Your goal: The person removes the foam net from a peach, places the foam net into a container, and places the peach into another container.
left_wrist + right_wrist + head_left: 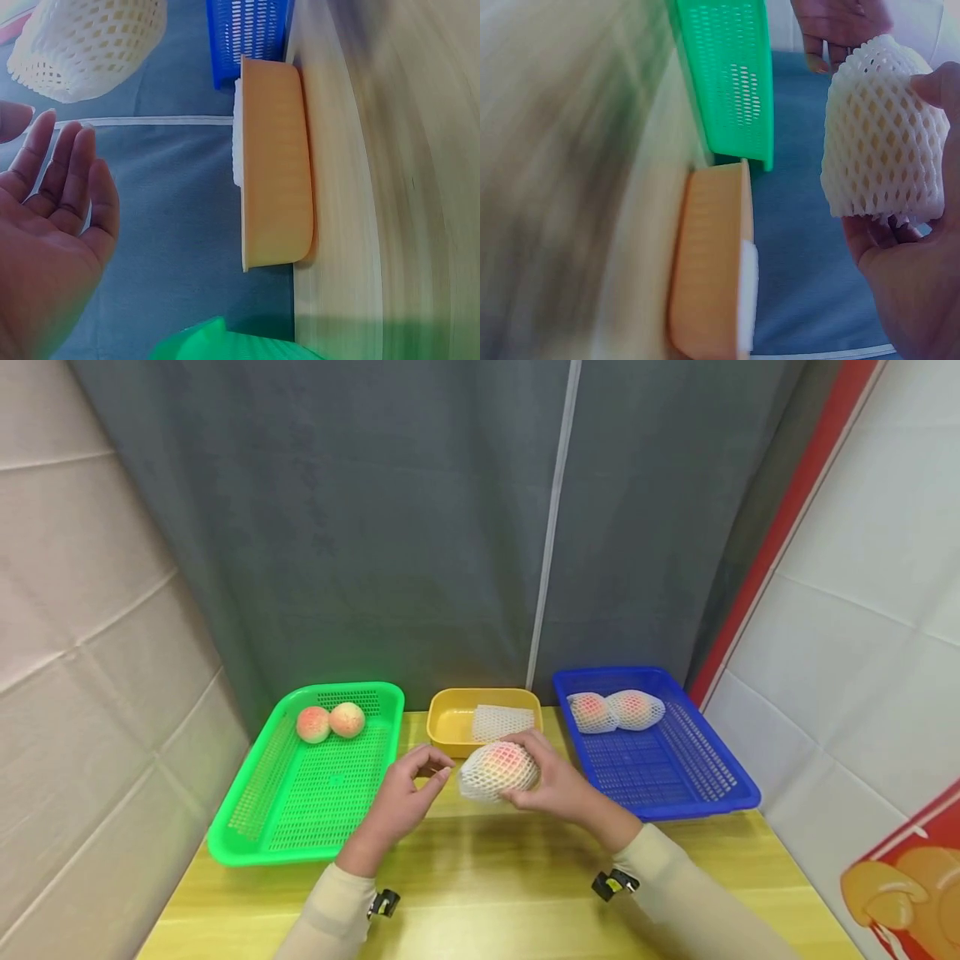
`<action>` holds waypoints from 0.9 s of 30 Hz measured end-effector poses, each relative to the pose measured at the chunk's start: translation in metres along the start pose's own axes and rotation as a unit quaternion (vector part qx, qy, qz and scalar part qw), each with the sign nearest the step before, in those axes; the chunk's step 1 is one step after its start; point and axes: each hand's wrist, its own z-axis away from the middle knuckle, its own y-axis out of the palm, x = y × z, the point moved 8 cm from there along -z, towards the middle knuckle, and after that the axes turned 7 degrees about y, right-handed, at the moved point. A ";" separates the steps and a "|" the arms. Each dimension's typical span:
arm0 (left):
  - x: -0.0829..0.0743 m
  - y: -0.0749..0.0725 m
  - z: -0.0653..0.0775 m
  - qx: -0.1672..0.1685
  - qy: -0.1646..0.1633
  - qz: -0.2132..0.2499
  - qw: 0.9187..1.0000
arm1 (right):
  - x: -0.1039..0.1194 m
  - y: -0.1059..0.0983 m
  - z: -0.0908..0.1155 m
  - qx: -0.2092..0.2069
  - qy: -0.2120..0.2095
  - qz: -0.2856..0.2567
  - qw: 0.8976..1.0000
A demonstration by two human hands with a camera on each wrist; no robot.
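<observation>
My right hand (551, 781) grips a peach (504, 763) covered by a white foam net sleeve (885, 139), held up above the table in front of the yellow tray. The thumb and fingers press on opposite sides of the net. Just left of the peach is my left hand (405, 797), its fingers loosely bent and holding nothing. In the left wrist view that hand (56, 217) shows its palm, with the netted peach (94, 45) beyond the fingertips.
At left, a green basket (337, 827) holds two bare peaches (330, 722). A blue basket (675, 768) at right contains two netted peaches (617, 711). Between them, the small yellow tray (442, 727) holds flat white foam net (501, 722). A grey curtain (375, 527) hangs behind.
</observation>
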 end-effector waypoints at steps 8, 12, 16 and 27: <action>-0.016 -0.005 -0.002 -0.014 0.051 0.027 0.998 | 0.025 -0.027 -0.002 -0.035 -0.039 0.055 0.997; -0.020 -0.006 -0.003 -0.021 0.077 0.040 0.996 | 0.031 -0.033 -0.002 -0.040 -0.050 0.058 0.996; -0.028 -0.005 -0.005 -0.029 0.094 0.030 0.995 | 0.033 -0.034 -0.001 -0.037 -0.046 0.057 0.997; -0.078 0.007 -0.013 -0.010 0.146 0.060 0.987 | 0.041 -0.029 0.004 -0.020 -0.039 0.057 0.997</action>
